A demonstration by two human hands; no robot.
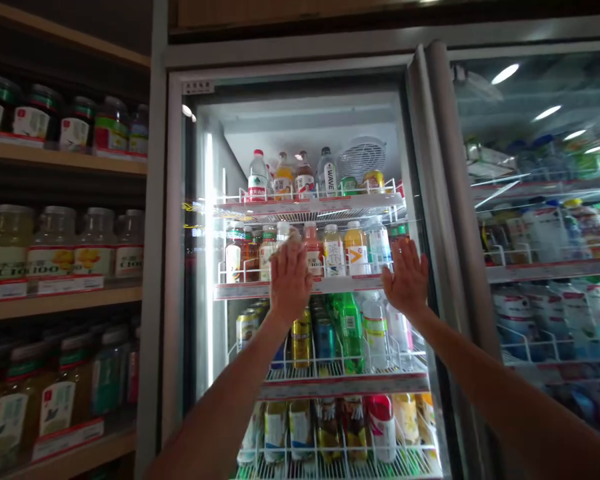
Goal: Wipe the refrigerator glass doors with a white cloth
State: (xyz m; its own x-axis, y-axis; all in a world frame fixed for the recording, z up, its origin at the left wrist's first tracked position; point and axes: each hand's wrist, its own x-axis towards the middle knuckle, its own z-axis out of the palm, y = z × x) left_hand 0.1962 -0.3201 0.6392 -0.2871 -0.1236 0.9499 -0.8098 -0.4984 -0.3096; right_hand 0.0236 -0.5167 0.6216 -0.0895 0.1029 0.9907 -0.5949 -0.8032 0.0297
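Note:
Both my hands rest against the glass door [215,200] of a lit drinks fridge. My left hand [290,277] lies on the glass at the second shelf, fingers together, pressing what looks like a pale cloth [293,235] that shows past the fingertips. My right hand [407,279] is flat on the glass near the door's right edge, fingers spread, with nothing in it. Behind the glass stand rows of bottles [356,248] and cans [300,341] on white wire shelves [340,385].
A second fridge door [545,220] with more drinks stands to the right, across a grey door frame [447,200]. Wooden shelves [60,303] with jars and bottles run along the left. A small fan [363,157] sits at the fridge's top.

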